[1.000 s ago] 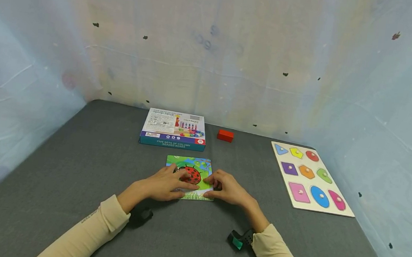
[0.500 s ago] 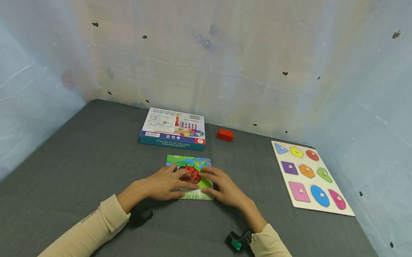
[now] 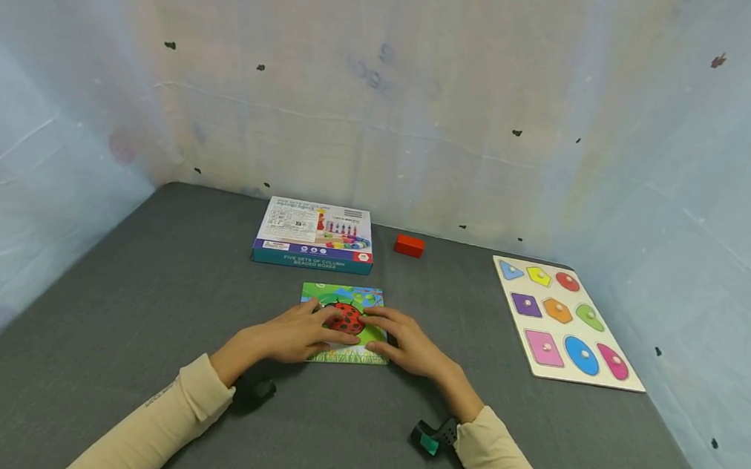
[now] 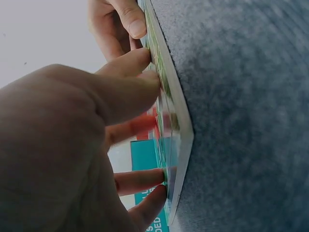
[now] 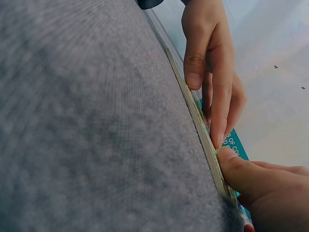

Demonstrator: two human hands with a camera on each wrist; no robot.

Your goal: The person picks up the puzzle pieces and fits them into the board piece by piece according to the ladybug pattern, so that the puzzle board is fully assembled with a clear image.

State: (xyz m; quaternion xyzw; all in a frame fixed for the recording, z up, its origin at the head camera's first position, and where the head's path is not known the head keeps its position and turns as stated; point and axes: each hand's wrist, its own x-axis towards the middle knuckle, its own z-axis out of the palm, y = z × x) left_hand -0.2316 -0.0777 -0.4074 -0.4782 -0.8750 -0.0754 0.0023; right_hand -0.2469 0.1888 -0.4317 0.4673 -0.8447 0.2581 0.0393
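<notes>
A small ladybug picture puzzle (image 3: 369,338) lies flat on the dark table between my hands. Its pale board edge (image 4: 185,137) shows in the left wrist view. My left hand (image 3: 296,334) rests its spread fingertips on the left half of the picture, partly covering the ladybug. From the other side my right hand (image 3: 414,346) reaches over the right edge, fingers extended, its fingertips by the ladybug and its thumb lower down. In the right wrist view the right thumb (image 5: 231,162) touches the board's rim area, close to the left hand's fingertips.
Behind the puzzle stands a flat beaded-boxes carton (image 3: 315,235), with a red block (image 3: 409,246) to its right. A wooden shape board (image 3: 569,322) with knobbed pieces lies at the table's right edge. Pale sheeting (image 3: 386,116) hangs around the back and sides.
My right hand's fingers, curled near the puzzle's right edge before, have straightened and moved left toward the ladybug. The left hand stays on the picture nearly unmoved.
</notes>
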